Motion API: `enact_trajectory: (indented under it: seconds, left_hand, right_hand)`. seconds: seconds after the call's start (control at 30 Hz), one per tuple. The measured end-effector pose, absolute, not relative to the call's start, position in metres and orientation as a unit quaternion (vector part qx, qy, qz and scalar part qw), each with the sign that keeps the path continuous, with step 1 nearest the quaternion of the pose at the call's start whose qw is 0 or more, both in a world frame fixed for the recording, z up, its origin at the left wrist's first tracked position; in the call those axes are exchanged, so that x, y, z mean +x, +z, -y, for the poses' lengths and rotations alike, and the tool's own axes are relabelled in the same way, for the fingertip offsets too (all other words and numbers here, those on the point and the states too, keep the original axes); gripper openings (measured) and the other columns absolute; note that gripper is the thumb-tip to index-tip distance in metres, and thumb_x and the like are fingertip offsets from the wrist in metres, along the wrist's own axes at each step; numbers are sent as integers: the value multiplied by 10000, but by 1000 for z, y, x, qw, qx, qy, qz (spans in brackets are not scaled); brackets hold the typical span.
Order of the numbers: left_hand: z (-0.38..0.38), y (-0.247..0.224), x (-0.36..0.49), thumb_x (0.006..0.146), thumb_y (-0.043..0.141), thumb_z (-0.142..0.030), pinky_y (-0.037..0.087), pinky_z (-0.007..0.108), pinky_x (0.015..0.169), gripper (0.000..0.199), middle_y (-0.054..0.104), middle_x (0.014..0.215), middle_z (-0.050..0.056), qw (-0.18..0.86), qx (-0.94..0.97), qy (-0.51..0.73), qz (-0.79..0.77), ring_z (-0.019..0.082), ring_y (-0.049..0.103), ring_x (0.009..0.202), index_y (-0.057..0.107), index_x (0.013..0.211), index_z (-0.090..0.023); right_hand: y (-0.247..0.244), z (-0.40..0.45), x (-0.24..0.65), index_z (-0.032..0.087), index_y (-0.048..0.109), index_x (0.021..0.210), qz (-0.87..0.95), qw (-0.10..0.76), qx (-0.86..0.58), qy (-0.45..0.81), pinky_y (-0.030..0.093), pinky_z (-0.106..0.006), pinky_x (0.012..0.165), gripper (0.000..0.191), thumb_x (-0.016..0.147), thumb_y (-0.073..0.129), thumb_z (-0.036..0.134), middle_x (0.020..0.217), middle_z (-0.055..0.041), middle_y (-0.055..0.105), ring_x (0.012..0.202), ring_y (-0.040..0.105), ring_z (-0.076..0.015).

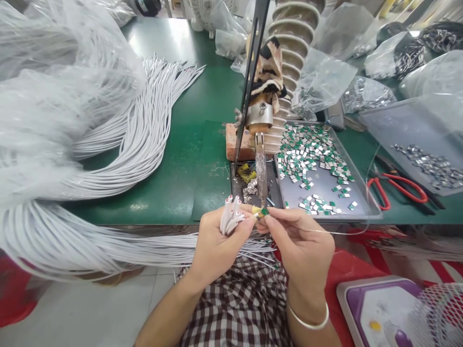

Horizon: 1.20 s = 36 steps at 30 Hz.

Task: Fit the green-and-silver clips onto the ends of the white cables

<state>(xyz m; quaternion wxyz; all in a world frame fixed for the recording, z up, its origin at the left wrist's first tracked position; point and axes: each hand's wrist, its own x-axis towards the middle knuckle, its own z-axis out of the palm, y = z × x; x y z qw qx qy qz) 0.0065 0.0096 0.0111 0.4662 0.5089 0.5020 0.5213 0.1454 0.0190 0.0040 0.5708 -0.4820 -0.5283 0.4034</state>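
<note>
My left hand [220, 241] is closed round several white cables [228, 217], their stripped ends with red tips pointing up. One cable end is pinched between its thumb and forefinger. My right hand [302, 238] pinches a small green circuit board [265, 211] against that end, right below the tip of a soldering iron [261, 168] clamped upright. A thin strand of solder wire [325, 232] runs from my right hand to the right. Whether the iron touches the board I cannot tell.
A metal tray [294, 193] of loose boards stands behind my right hand. Red-handled pliers [401, 185] lie to its right. A large bundle of white cables [144, 140] covers the left. A brick [235, 142] and a ribbed hose [292, 38] stand behind the iron.
</note>
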Motion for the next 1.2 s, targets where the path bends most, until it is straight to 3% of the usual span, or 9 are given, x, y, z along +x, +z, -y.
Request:
enact_trajectory:
  seconds: [0.37, 0.6, 0.73, 0.87, 1.03, 1.2]
  left_hand:
    - [-13, 13, 6, 893, 590, -172, 513, 253, 658, 162, 728, 746, 29, 466, 517, 516, -499, 168, 660, 709, 733, 816, -176]
    - [-15, 17, 5, 858, 614, -193, 501, 253, 637, 146, 722, 786, 51, 431, 523, 512, -528, 188, 658, 768, 716, 757, -164]
    - [-17, 22, 5, 846, 623, -192, 499, 252, 634, 148, 712, 766, 45, 422, 528, 511, -531, 186, 657, 758, 684, 714, -164]
    - [-20, 25, 6, 839, 613, -176, 519, 261, 682, 180, 673, 685, 25, 423, 524, 515, -531, 196, 669, 783, 648, 663, -167]
    - [-23, 28, 6, 834, 615, -172, 525, 257, 682, 171, 651, 644, 12, 428, 508, 527, -530, 191, 666, 770, 664, 671, -169]
    - [-19, 25, 3, 862, 621, -174, 514, 243, 695, 140, 695, 729, 9, 454, 504, 528, -511, 171, 657, 779, 699, 745, -179]
  right_hand:
    - [0, -15, 143, 222, 737, 931, 587, 578, -487, 291, 634, -238, 579, 136, 827, 709, 138, 777, -8, 764, 605, 722, -141]
    - [2, -15, 149, 240, 679, 1043, 641, 552, -513, 146, 601, -221, 693, 233, 931, 543, 87, 903, 1, 758, 742, 731, -112]
    - [7, -16, 147, 235, 702, 982, 663, 592, -448, 95, 607, -321, 826, 254, 841, 648, 31, 956, -16, 757, 888, 731, -169]
    - [9, -17, 143, 263, 721, 1028, 677, 578, -453, 43, 613, -369, 848, 307, 823, 683, 37, 1002, -28, 745, 903, 720, -186]
    - [13, -18, 140, 279, 727, 1049, 684, 566, -460, 25, 633, -354, 807, 318, 824, 703, 55, 1016, -36, 724, 886, 719, -181]
    - [17, -16, 143, 267, 720, 1029, 692, 567, -442, 71, 624, -359, 820, 322, 811, 691, 32, 1017, -32, 720, 909, 712, -184]
